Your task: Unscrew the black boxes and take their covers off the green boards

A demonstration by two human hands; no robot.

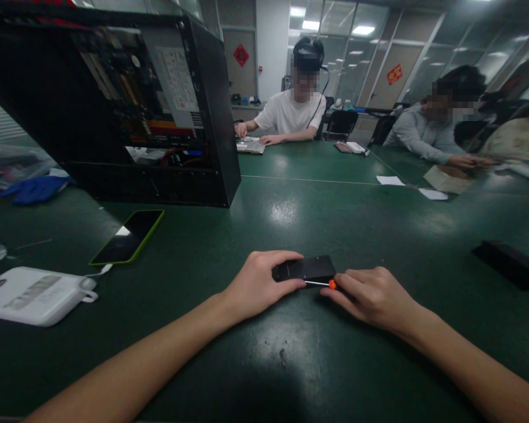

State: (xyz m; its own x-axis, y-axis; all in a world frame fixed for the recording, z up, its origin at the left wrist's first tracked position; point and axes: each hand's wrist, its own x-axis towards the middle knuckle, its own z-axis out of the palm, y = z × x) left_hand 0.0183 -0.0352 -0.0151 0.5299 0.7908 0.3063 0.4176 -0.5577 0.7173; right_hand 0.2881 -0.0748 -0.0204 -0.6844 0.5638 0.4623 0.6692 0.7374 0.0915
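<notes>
A small black rectangular box [311,268] rests on the green table, its left end held between the thumb and fingers of my left hand [261,279]. My right hand [372,292] is closed on a screwdriver [332,284] with an orange part near the fingers. Its thin metal shaft points left along the near side of the box, and the tip reaches my left thumb. Most of the screwdriver's handle is hidden in my right hand.
An open computer case [211,117] stands at the back left. Nearer are a green-edged phone [134,238], a white power bank [35,296] and a blue glove [33,189]. A black object [511,264] lies right. People [291,114] work across the table [282,229].
</notes>
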